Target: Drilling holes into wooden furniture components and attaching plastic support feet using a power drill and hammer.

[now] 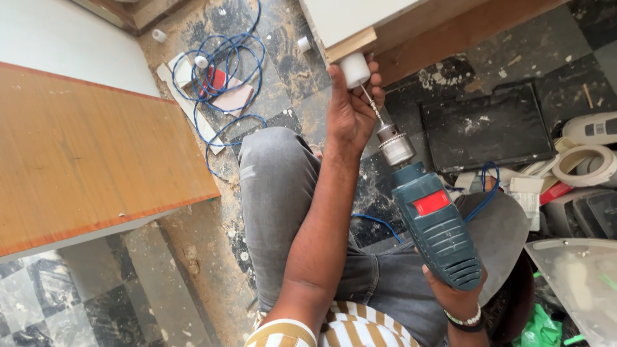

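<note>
White plastic piece: a small white cylinder (355,69) sits at the very tip of the drill bit (371,103), just under the edge of a wooden strip (350,45).
Left hand: the left hand (350,106) reaches up along the knee, its fingertips pinched around the cylinder, with the cylinder poking out above the thumb and fingers.
Right hand: the right hand (453,292) is wrapped shut around the rear grip of a teal power drill (436,225); a beaded bracelet (464,319) rings the wrist.
Drill: the body tilts up and to the left, a red patch on its side, its metal chuck (394,145) just beside the left wrist, with the thin bit running from the chuck into the cylinder.
Leg: a grey trouser knee (276,186) is bent beneath the left forearm.
Floor: dusty dark tiles, with a coil of blue cable (222,71) well to the left of the hands.
Board: a brown laminate panel (83,160) lies at the far left.
Right side: a black case (485,128) and a roll of tape (588,164) lie near the drill.
</note>
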